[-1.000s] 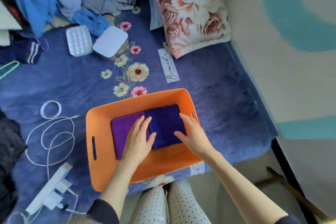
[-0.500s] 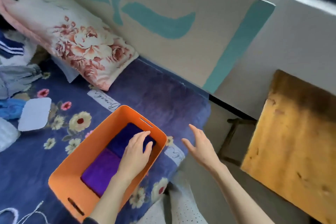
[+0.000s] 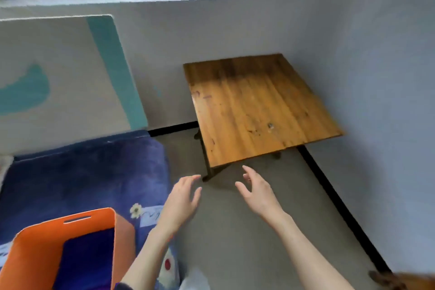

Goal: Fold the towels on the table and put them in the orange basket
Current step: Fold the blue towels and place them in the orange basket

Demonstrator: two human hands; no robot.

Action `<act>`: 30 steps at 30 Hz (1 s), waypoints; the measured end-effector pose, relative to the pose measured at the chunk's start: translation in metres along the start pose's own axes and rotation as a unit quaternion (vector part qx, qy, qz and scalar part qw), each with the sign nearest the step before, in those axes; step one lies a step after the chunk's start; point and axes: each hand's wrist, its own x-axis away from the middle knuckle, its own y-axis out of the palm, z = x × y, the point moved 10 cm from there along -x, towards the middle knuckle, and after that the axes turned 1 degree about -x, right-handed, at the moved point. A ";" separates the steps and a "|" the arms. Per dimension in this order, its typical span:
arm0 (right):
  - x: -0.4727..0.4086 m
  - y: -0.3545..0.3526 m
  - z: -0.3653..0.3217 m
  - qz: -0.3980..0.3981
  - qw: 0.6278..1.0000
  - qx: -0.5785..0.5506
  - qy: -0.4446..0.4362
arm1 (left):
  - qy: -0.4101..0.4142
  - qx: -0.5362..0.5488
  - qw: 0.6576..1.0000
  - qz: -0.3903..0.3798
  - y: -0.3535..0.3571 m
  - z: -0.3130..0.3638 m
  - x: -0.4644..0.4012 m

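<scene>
Both hands empty, towels in the basket, counter bare

Nearest, the orange basket (image 3: 42, 249) sits on the blue bedspread (image 3: 82, 172) and holds dark purple towels (image 3: 87, 256) lying low against its inner wall. To the right of the basket and beyond it, the left hand (image 3: 181, 202) and right hand (image 3: 259, 193) hang over the floor with fingers loosely spread, gripping nothing. Farther from the basket stands the wooden counter (image 3: 254, 106), and no towel shows on its top. I judge the towels soft, light and limp, with nothing fragile or slippery about them. They are best taken by pinching two corners or an edge, since a middle grab would let the folds sag apart.
</scene>
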 end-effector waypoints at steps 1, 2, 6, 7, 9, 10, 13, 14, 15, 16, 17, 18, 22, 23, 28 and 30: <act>0.013 -0.016 0.019 0.019 1.000 -0.013 0.019 | 0.023 -0.006 1.000 -0.013 0.013 0.020 0.000; 0.028 -0.031 0.039 0.038 0.998 -0.024 0.035 | 0.047 -0.011 0.999 -0.023 0.027 0.040 0.002; 0.103 -0.085 0.122 0.119 0.987 -0.053 0.096 | 0.134 -0.013 0.988 -0.073 0.091 0.120 0.029; 0.125 -0.097 0.144 0.139 0.982 -0.061 0.114 | 0.153 -0.015 0.984 -0.091 0.110 0.138 0.040; 0.173 -0.117 0.187 0.178 0.970 -0.072 0.151 | 0.193 -0.015 0.972 -0.132 0.149 0.175 0.068; 0.198 -0.126 0.208 0.194 0.963 -0.075 0.171 | 0.214 -0.017 0.965 -0.154 0.169 0.192 0.083; 0.272 -0.149 0.269 0.246 0.936 -0.100 0.233 | 0.267 -0.033 0.938 -0.218 0.228 0.240 0.126; 0.296 -0.156 0.287 0.265 0.924 -0.109 0.252 | 0.282 -0.035 0.929 -0.238 0.245 0.256 0.139; 0.319 -0.162 0.303 0.285 0.913 -0.117 0.269 | 0.296 -0.037 0.919 -0.257 0.261 0.270 0.152; 0.340 -0.168 0.317 0.302 0.902 -0.124 0.284 | 0.311 -0.039 0.910 -0.273 0.277 0.285 0.165; 0.359 -0.173 0.330 0.317 0.891 -0.129 0.297 | 0.325 -0.043 0.900 -0.287 0.292 0.298 0.176; 0.377 -0.177 0.343 0.328 0.882 -0.135 0.310 | 0.339 -0.046 0.890 -0.301 0.307 0.311 0.187; 0.434 -0.186 0.391 0.361 0.846 -0.156 0.360 | 0.378 -0.061 0.848 -0.366 0.370 0.352 0.227; 0.444 -0.187 0.403 0.364 0.839 -0.160 0.372 | 0.385 -0.065 0.838 -0.382 0.386 0.361 0.236; 0.469 -0.200 0.466 0.353 0.815 -0.185 0.421 | 0.394 -0.086 0.801 -0.441 0.469 0.391 0.259; 0.473 -0.209 0.496 0.349 0.807 -0.188 0.437 | 0.391 -0.101 0.791 -0.461 0.505 0.398 0.260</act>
